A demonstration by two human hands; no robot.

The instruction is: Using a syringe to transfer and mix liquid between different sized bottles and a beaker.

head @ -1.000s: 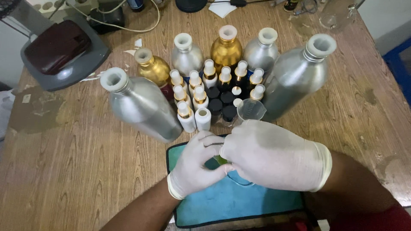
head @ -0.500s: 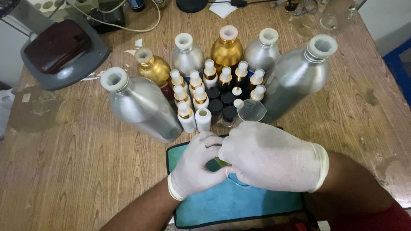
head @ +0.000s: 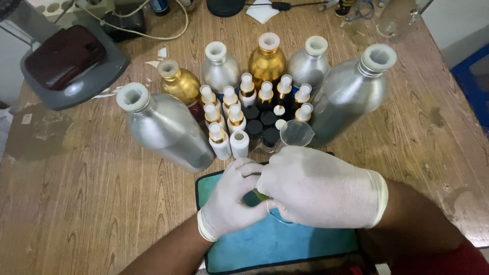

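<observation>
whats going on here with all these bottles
A person in white gloves works over a teal mat on a wooden table. The left hand and right hand are closed together around something small and greenish, mostly hidden between them. Just beyond stand small spray bottles, a clear measuring cup, and larger silver aluminium bottles and gold bottles, all untouched.

Bright, even overhead light w/ soft short shadows. Mild glare on the silver bottles (head: 168, 133) and white gloves. Sharp centre; slight wide-angle bend at edges.
</observation>
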